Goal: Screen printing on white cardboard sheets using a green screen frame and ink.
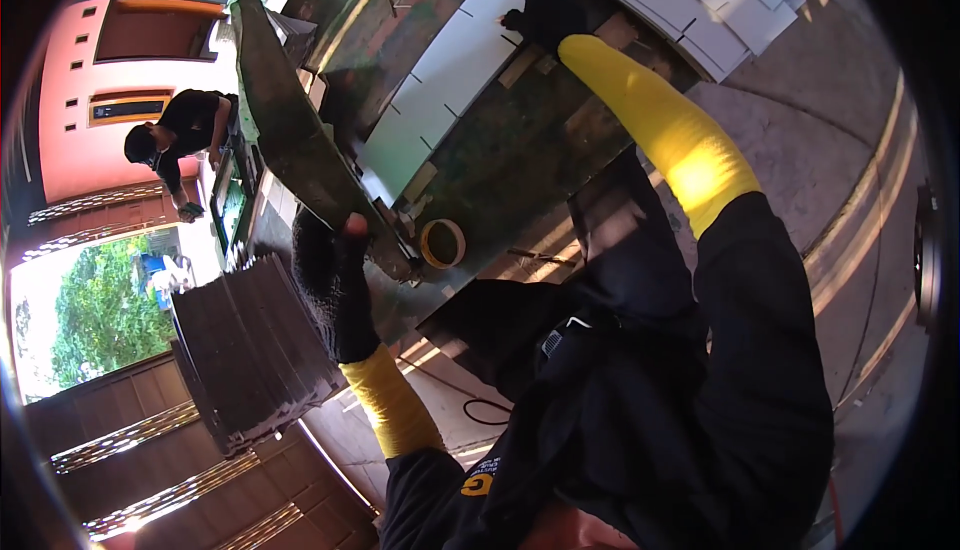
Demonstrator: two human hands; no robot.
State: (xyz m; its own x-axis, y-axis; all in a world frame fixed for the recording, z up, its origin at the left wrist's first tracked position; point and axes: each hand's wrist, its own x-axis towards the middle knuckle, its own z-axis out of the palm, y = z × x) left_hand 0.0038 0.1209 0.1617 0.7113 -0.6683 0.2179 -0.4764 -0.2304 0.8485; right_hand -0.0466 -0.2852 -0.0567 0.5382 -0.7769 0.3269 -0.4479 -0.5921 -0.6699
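Observation:
My left hand (335, 285), in a dark fingerless glove, is closed around the near end of a long, dark, blade-shaped piece (295, 115). Its bare thumb tip lies on top, and the piece rises away to the upper left. To its right, a white slotted cardboard strip (440, 90) lies slantwise on a dark worktable (500, 175). At the strip's far end is my right hand (553, 22), also dark-gloved, with a fingertip on the corner; its other fingers are lost in shadow. A tape roll (442, 243) rests near the strip's near end.
Stacked white slotted sheets (690, 0) lie at the upper right. Small cardboard scraps (520, 62) sit beside the strip. A bundle of dark brown sheets (255, 345) stands left of my left arm. Another person (185, 135) in dark clothes works at a table on the far left.

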